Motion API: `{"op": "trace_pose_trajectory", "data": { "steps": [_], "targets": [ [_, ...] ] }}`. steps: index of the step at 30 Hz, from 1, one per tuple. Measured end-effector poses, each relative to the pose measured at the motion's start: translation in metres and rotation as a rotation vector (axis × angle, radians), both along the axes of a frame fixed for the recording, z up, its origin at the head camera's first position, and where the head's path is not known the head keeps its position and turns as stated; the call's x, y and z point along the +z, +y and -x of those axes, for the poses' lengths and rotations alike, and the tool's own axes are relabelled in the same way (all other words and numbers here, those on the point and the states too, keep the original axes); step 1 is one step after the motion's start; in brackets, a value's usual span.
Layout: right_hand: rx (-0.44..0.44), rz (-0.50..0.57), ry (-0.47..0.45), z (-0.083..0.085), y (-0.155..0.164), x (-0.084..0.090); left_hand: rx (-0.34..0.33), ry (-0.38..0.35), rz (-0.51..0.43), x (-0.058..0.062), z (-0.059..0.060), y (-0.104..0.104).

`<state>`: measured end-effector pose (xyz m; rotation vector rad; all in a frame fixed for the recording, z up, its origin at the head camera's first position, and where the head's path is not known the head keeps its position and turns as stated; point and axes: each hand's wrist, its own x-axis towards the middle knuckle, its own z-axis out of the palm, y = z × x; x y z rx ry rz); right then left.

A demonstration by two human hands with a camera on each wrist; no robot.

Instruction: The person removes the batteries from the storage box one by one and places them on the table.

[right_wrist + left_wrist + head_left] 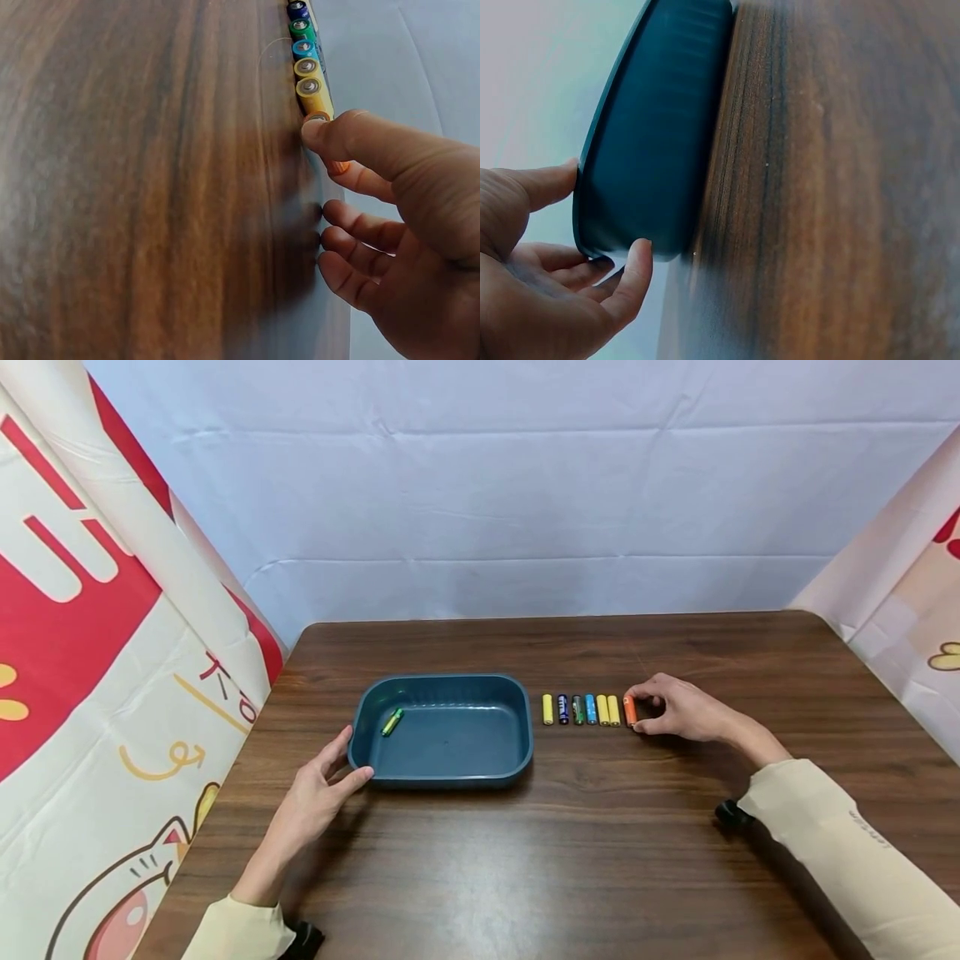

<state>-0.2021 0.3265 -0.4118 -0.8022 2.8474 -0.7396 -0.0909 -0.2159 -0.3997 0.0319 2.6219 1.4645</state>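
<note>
My right hand (pixel 684 708) pinches an orange battery (pixel 630 712) lengthwise between thumb and forefinger, at the right end of a row of batteries. In the right wrist view its thumb covers most of the near end, and the other fingers curl below. Beside it stand two yellow batteries (pixel 608 711), then a blue battery (pixel 591 709). At the left corner of a dark teal plastic basin (pixel 442 781), my left hand (pixel 318 789) grips with the thumb at the front rim and the fingers around the left end. Inside the basin a green and yellow battery (pixel 392 722) lies slanted.
Farther left in the row lie a dark green battery (pixel 577 710), a dark blue battery (pixel 562 709) and another yellow battery (pixel 547 709), close to the basin's right wall. Everything rests on a brown wooden table (pixel 480 860). A pale cloth (pixel 480 510) hangs behind its back edge.
</note>
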Motion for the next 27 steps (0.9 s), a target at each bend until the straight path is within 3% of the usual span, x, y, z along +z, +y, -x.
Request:
{"op": "trace_pose_trajectory", "data": {
  "steps": [8,27],
  "targets": [
    [0.014,0.01,0.026,0.0012,0.0001,-0.0027,0.004,-0.002,0.005,-0.0002,-0.0001,0.0001],
    [-0.053,-0.006,-0.057,-0.0002,-0.0012,0.0004,0.003,-0.007,0.003,0.0003,-0.0004,0.0]
  ]
}}
